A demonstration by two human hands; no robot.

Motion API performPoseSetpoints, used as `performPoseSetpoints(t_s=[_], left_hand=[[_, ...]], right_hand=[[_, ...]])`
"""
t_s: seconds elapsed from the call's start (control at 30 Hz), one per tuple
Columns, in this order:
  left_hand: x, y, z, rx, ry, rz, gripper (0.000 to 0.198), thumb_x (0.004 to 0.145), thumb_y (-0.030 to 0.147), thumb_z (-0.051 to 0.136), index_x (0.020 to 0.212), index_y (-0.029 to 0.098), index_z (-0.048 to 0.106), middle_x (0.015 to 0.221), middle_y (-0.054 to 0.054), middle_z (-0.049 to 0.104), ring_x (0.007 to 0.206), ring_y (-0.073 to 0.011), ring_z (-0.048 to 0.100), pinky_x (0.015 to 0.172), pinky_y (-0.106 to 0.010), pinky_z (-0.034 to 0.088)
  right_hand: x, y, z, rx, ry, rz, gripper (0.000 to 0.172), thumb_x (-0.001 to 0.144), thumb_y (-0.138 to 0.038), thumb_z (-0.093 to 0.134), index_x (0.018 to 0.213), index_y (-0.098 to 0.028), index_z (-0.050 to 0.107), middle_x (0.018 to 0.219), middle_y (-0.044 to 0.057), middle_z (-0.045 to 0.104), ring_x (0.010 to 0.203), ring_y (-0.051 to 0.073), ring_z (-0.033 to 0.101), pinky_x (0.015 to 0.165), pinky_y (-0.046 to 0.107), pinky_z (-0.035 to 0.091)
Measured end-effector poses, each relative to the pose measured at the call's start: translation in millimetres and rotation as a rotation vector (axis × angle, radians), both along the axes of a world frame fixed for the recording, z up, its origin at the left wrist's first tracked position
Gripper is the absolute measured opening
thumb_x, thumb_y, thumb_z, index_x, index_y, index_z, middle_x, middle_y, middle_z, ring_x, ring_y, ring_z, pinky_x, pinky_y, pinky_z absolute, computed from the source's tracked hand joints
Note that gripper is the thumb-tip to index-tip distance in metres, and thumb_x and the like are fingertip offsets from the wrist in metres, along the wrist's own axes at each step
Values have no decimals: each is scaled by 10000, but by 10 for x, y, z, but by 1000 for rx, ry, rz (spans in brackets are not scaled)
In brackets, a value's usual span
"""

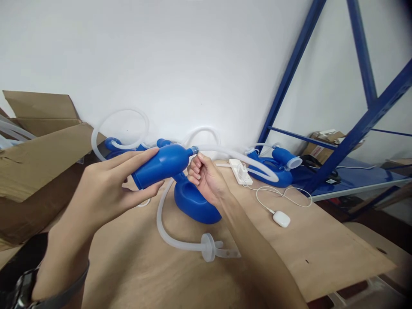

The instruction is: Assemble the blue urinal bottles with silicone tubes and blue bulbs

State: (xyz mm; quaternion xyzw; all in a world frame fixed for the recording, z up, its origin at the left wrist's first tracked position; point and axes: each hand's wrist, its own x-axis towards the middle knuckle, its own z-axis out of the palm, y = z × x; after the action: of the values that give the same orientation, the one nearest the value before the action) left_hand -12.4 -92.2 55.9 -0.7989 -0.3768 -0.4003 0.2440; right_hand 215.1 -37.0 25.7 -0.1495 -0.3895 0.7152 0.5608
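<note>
My left hand [109,184] is wrapped round a blue bottle-shaped plastic cup [164,165], which is tilted with its narrow neck toward the upper right. A translucent hose [231,152] meets the neck, and a small metal hose clamp [195,149] sits at that joint. Just below the joint, the thumb and curled fingers of my right hand [207,176] pinch at the clamp; the exact grip is partly hidden. Behind my right hand lies a blue plastic urinal bottle [196,204]. Another hose [164,227] curves down to a translucent round cap [208,247] on the table.
An open cardboard box [41,167] stands at left. More blue bottles with hoses [96,137] lie along the wall. At right are another blue bottle [273,171], a white power strip [240,172], a white charger case [281,219] with its cable and a blue metal shelf [360,171].
</note>
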Motion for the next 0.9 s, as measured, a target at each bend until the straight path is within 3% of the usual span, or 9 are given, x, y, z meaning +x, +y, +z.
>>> performPoseSetpoints(t_s=[0.13, 0.33, 0.43, 0.53, 0.63, 0.7, 0.77, 0.83, 0.9], left_hand=[[45, 54, 32, -324, -177, 25, 620, 848, 622, 744, 1308, 206, 752, 952, -27, 834, 543, -157, 641, 581, -290, 557], [-28, 107, 53, -524, -308, 88, 690, 770, 747, 725, 1237, 244, 788, 969, -46, 830, 760, -283, 750, 627, -334, 598], [31, 109, 33, -499, -276, 52, 732, 799, 712, 740, 1352, 232, 719, 1146, -81, 813, 833, -291, 760, 657, -341, 611], [147, 131, -39, -388, -150, -49, 654, 886, 604, 716, 1438, 263, 634, 1371, -92, 733, 1129, -326, 737, 899, -381, 617], [259, 185, -174, -238, 13, -65, 556, 959, 442, 653, 1479, 263, 576, 1439, -115, 685, 1242, -334, 696, 973, -403, 594], [325, 218, -275, -111, 80, -16, 527, 970, 343, 623, 1485, 243, 571, 1395, -141, 703, 1188, -339, 722, 878, -386, 614], [386, 224, -351, -23, 132, -3, 518, 954, 301, 632, 1466, 231, 597, 1311, -153, 740, 1095, -336, 755, 771, -359, 613], [440, 197, -373, -37, 163, -45, 540, 922, 305, 659, 1453, 216, 617, 1227, -157, 769, 1001, -329, 776, 711, -352, 607], [484, 153, -332, -151, 126, -104, 572, 891, 342, 674, 1442, 194, 631, 1170, -154, 786, 933, -324, 784, 718, -371, 616]], right_hand=[[26, 39, 4, 29, -2, -29, 425, 948, -368, 697, 649, -199, 446, 595, -76, 368, 500, 64, 271, 433, 140, 305], [191, 148, 3, 65, 24, -150, 404, 840, -299, 780, 665, -214, 426, 581, -92, 373, 495, 66, 296, 435, 150, 300], [201, 160, -9, 56, 33, -183, 270, 836, -356, 746, 743, -213, 537, 610, -71, 490, 536, 84, 438, 495, 180, 400], [161, 67, 67, 20, 127, -250, 248, 876, -446, 690, 947, -215, 635, 790, 0, 678, 747, 152, 655, 664, 257, 540], [145, -85, 204, -109, 320, -312, 251, 939, -468, 643, 1024, -233, 622, 813, 6, 692, 830, 178, 709, 767, 312, 582], [170, -162, 272, -222, 405, -327, 264, 987, -484, 606, 910, -233, 593, 615, -58, 552, 602, 131, 612, 736, 301, 583], [215, -193, 295, -292, 442, -362, 361, 1024, -486, 566, 771, -233, 519, 470, -122, 311, 403, 80, 353, 657, 264, 556], [264, -179, 275, -307, 433, -404, 435, 1047, -476, 531, 698, -231, 439, 431, -139, 163, 371, 70, 167, 550, 230, 489], [296, -137, 236, -269, 378, -423, 450, 1043, -481, 538, 690, -234, 407, 418, -137, 137, 381, 76, 121, 460, 211, 386]])
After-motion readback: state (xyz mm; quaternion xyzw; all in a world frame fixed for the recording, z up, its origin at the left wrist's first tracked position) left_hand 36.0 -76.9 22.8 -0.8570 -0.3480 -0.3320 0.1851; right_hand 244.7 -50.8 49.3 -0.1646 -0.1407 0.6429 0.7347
